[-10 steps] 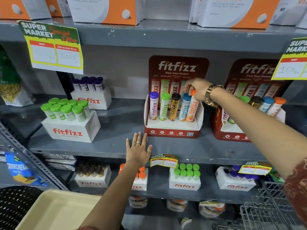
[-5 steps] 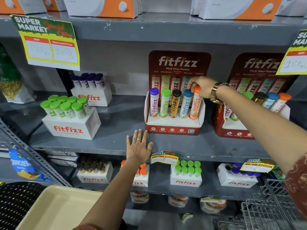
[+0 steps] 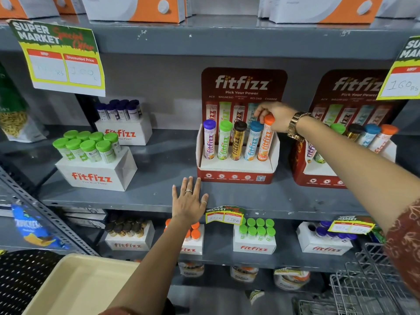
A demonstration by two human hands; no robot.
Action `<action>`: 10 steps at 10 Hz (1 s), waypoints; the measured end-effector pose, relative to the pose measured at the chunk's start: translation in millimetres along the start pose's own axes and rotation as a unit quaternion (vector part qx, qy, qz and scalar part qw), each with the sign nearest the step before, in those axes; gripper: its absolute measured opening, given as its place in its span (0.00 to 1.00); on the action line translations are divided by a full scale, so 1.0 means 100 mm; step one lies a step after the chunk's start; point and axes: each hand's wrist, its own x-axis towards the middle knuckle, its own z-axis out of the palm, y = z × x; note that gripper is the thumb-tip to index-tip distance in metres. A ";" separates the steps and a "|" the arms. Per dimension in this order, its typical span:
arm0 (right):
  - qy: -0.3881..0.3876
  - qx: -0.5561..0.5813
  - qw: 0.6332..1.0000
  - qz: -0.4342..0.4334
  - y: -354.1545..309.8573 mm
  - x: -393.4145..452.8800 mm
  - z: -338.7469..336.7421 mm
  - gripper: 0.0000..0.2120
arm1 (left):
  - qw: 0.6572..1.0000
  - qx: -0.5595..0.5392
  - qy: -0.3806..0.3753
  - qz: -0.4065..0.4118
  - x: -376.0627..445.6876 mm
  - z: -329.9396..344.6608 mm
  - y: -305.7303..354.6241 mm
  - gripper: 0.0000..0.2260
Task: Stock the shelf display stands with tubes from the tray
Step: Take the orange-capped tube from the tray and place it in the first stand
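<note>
Right hand [image 3: 276, 117] is up at the centre display stand [image 3: 237, 172], fingertips curled over the cap of the orange tube [image 3: 265, 138], which sits in the slot at the stand's right end. The tube lies directly under that hand, its long axis near upright and leaning a touch back and to the right, like its four neighbours. So any seating push goes straight down that axis, and the right hand is plainly the nearer one. The left hand [image 3: 189, 200] is well below and to the left, fingers spread and flat on the shelf [image 3: 159, 196] edge, gripping nothing, just bracing. The cream tray [image 3: 75, 287] sits lower still, beside the left forearm, and the part in view shows no tubes.

Against a second ago? Very little. The right hand was already on that orange cap and has hardly shifted, the left palm has stayed planted. By my reading the stand looks full, five caps in a row, with only the release to come.
</note>
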 end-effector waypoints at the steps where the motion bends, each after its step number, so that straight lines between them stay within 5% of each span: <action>1: -0.005 -0.005 1.000 -0.005 0.01 0.02 0.00 0.23 | 1.000 0.000 -0.001 -0.001 0.00 0.00 0.00 0.26; 4: -0.042 -0.012 0.999 0.007 0.12 0.03 0.06 0.36 | 1.000 0.001 -0.001 -0.001 0.00 0.01 -0.01 0.26; 6: 0.003 -0.046 0.999 0.019 0.25 0.05 0.19 0.22 | 1.000 0.003 0.002 -0.001 0.01 0.02 0.00 0.27; 7: 0.013 -0.055 0.998 0.022 0.26 0.05 0.22 0.23 | 1.000 0.001 0.002 -0.002 0.01 0.02 -0.01 0.26; 9: 0.087 -0.102 0.991 -0.004 0.12 -0.09 0.20 0.25 | 1.000 -0.008 0.005 0.003 0.01 0.04 -0.02 0.26; 10: 0.188 -0.134 0.973 -0.007 -0.08 -0.29 0.25 0.20 | 0.999 -0.036 0.016 0.019 -0.01 0.02 -0.04 0.26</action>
